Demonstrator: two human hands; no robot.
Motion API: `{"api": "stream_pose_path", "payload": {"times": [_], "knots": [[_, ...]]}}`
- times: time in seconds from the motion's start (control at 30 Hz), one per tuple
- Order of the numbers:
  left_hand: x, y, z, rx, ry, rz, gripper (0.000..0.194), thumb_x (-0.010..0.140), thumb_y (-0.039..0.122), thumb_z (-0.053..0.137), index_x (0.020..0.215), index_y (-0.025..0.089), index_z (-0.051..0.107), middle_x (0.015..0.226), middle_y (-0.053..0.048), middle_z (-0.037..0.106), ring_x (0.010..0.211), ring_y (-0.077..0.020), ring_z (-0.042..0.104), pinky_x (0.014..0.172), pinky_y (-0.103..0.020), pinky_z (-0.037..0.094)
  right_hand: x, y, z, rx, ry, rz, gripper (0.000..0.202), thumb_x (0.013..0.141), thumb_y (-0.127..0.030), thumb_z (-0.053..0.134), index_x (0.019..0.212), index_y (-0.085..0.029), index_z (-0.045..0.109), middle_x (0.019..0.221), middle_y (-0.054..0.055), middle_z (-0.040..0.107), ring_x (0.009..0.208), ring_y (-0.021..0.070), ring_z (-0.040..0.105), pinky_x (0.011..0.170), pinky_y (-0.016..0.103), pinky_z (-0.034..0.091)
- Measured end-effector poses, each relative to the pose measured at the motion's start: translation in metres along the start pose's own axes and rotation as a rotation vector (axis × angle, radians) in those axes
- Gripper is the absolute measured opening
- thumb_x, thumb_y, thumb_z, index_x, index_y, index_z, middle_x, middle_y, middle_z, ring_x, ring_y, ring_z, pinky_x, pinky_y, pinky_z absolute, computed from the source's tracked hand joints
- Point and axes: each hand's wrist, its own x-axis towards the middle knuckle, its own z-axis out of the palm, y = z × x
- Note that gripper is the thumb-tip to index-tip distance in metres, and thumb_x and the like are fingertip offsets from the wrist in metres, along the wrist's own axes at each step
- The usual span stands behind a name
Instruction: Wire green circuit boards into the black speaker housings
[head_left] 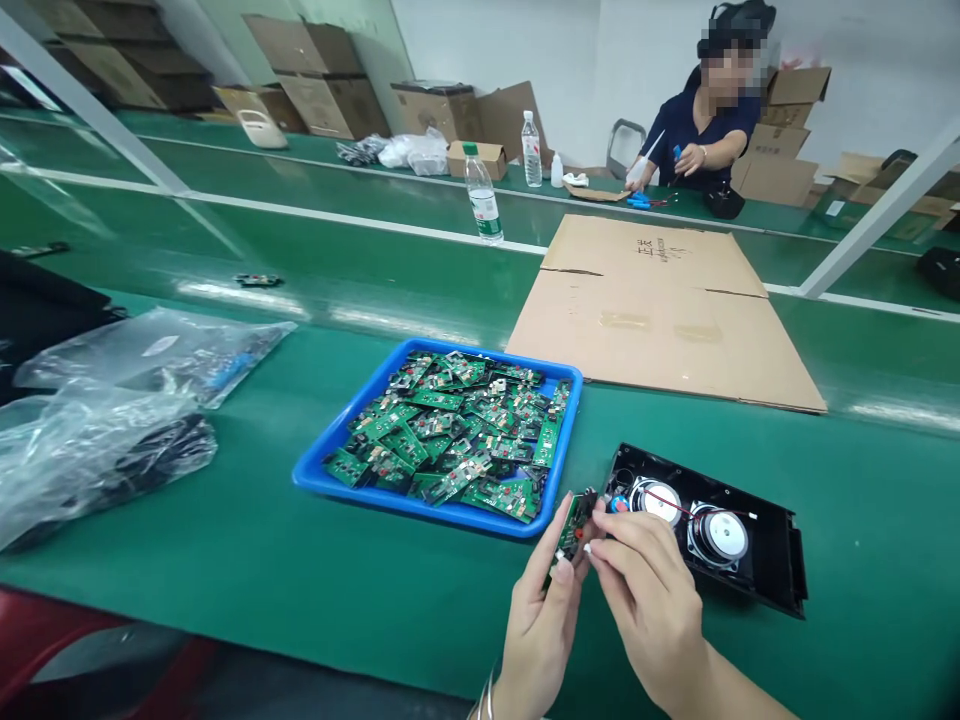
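My left hand grips a green circuit board by its edges, tilted up over the table. My right hand is closed beside it, with thumb and fingertips pinching a small white plug close to the board. Whether the plug touches the board is hard to see. Just beyond my right hand lies a black speaker housing with two round speakers and a thin red wire across them. To the left is a blue tray heaped with green circuit boards.
A flattened cardboard sheet lies behind the housing. Clear plastic bags are at the left. One bottle stands by the white rail. Across the bench a person works near cardboard boxes.
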Motion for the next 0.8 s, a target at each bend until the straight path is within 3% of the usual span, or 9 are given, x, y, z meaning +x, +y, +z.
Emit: {"api": "stream_pose_path", "payload": {"times": [0.33, 0.53, 0.8], "knots": [[-0.005, -0.007, -0.001, -0.059, -0.06, 0.002, 0.039, 0.078, 0.034, 0.058, 0.117, 0.037, 0.052, 0.129, -0.001, 0.051, 0.121, -0.0231, 0.042, 0.099, -0.031, 0.04, -0.003, -0.001, 0.002, 0.023, 0.052, -0.016, 0.021, 0.081, 0.0, 0.05, 0.098, -0.011, 0.057, 0.096, 0.01, 0.06, 0.094, 0.0172, 0.055, 0.08, 0.033, 0.052], [-0.008, -0.009, -0.003, -0.009, -0.039, -0.052, 0.038, 0.075, 0.037, 0.061, 0.113, 0.036, 0.056, 0.127, -0.001, 0.053, 0.12, -0.0242, 0.043, 0.098, -0.032, 0.04, -0.005, 0.0, 0.001, 0.023, 0.055, -0.021, 0.022, 0.081, 0.001, 0.05, 0.099, -0.01, 0.057, 0.097, 0.011, 0.059, 0.096, 0.0179, 0.054, 0.082, 0.034, 0.051], [-0.008, -0.005, 0.009, -0.144, -0.067, -0.014, 0.033, 0.077, 0.04, 0.057, 0.109, 0.033, 0.06, 0.114, -0.005, 0.063, 0.114, -0.0251, 0.05, 0.099, -0.037, 0.039, -0.008, 0.002, 0.003, 0.061, 0.118, -0.08, 0.032, 0.08, 0.004, 0.05, 0.108, -0.009, 0.055, 0.097, 0.011, 0.06, 0.092, 0.019, 0.054, 0.072, 0.034, 0.053]]}}
